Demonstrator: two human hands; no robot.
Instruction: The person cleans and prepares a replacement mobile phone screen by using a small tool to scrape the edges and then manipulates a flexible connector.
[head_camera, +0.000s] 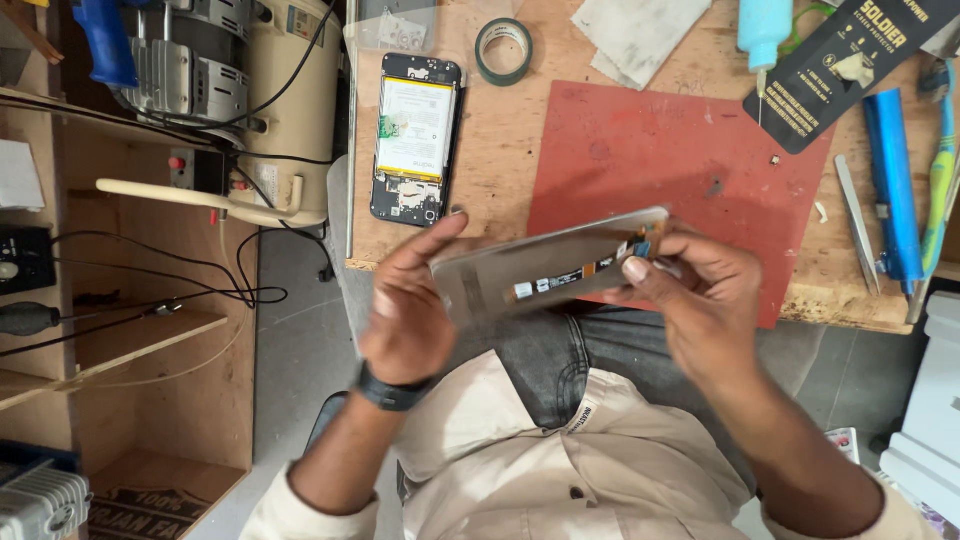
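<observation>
Both hands are raised above the lap, just off the near edge of the counter (500, 180). The left hand (410, 310) is turned palm-in, wrist wearing a dark band, fingers extended and curled around the left end of a phone display panel (545, 265); the thumb tip is seen above the panel's upper edge. The right hand (690, 290) is closed on the panel's right end, thumb pressed flat on the face near the flex cable, the other fingers wrapped behind.

The fingertips behind the panel are hidden. The panel is blurred, so fine detail cannot be read; the right forearm is cut off at the lower frame edge.

The panel is held nearly level, tilted up to the right, back side facing the camera: a pale grey sheet with a thin light rim and an orange-and-black flex cable (575, 278) along its lower right part, possibly carrying a small blue connector at the end.

Beyond the hands, a red mat (660, 150) is laid on the counter toward the near edge. An opened phone body (415, 140) with exposed battery is placed near the counter's left edge, a tape roll (503, 50) beside its top. Tweezers (857, 222) and a blue tool (893, 185) lie toward the right edge.
</observation>
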